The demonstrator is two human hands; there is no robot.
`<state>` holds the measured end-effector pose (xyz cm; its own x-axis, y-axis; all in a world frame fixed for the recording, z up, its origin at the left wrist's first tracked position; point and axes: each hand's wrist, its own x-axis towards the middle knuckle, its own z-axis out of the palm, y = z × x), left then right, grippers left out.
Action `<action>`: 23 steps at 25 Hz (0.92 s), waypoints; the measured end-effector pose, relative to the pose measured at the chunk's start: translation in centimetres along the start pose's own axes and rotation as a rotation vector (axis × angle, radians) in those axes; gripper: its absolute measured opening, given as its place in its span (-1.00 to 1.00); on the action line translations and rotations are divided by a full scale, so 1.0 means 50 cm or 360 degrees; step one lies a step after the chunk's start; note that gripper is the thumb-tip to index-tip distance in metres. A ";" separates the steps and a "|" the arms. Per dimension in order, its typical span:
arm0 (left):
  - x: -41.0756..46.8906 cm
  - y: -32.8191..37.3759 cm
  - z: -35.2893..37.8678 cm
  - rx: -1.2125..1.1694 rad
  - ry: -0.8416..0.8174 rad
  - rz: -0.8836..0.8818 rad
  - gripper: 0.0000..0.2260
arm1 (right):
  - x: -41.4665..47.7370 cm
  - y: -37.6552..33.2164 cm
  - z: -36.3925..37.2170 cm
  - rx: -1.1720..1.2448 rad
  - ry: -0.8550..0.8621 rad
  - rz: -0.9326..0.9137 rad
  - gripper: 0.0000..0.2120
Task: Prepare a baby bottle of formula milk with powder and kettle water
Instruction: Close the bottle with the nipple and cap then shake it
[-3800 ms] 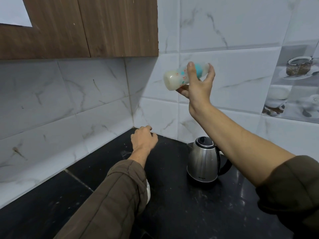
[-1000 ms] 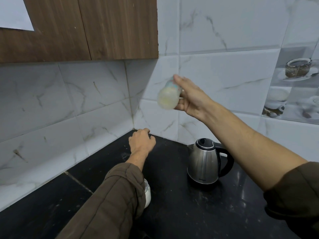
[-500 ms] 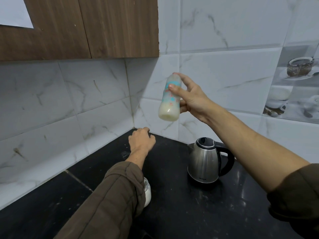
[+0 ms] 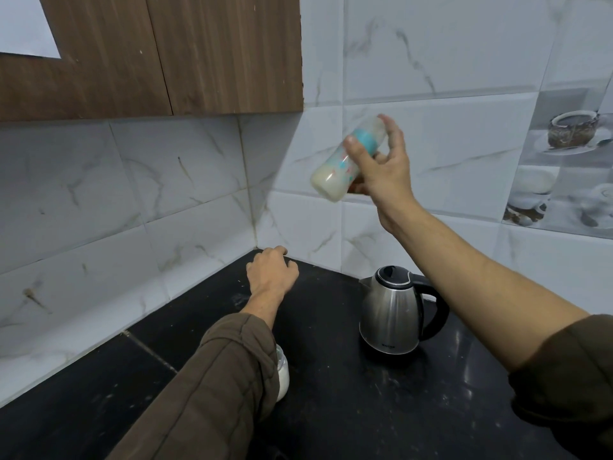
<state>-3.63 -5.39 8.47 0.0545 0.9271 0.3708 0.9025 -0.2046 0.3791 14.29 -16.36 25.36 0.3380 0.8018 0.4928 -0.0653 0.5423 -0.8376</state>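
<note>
- head view: the right hand [image 4: 381,174] is raised in front of the tiled wall [image 4: 447,94], fingers wrapped around the baby bottle [image 4: 345,161], which is well above the black counter [image 4: 365,410].
- the bottle's long axis is tilted: its pale, milk-filled base points down and left, towards the corner, and its teal collar and capped top point up and right, behind the fingers. the grip sits around the upper half, so most of the liquid's weight hangs on the far side of the hand.
- judging by the tilt and the cloudy contents, this looks like the mixing shake; the next swing turns on that lean.
- the left hand [image 4: 272,273] rests on the counter near the corner, loosely clenched on nothing i can see, well apart from the bottle; the right hand alone has it.
- count: one bottle, one steel kettle [image 4: 391,313] standing upright with lid down below the right forearm, one small white jar [image 4: 282,376] half hidden beside the left sleeve [image 4: 215,393], two hands.
</note>
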 end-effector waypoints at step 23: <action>0.004 0.001 -0.012 -0.0016 0.0005 -0.0004 -0.64 | 0.026 0.021 0.023 -0.0046 0.0137 -0.0156 -0.23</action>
<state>-3.83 -5.39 9.06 0.0508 0.9266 0.3726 0.8982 -0.2056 0.3887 13.56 -14.46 25.36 0.4210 0.7202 0.5515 -0.0012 0.6084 -0.7936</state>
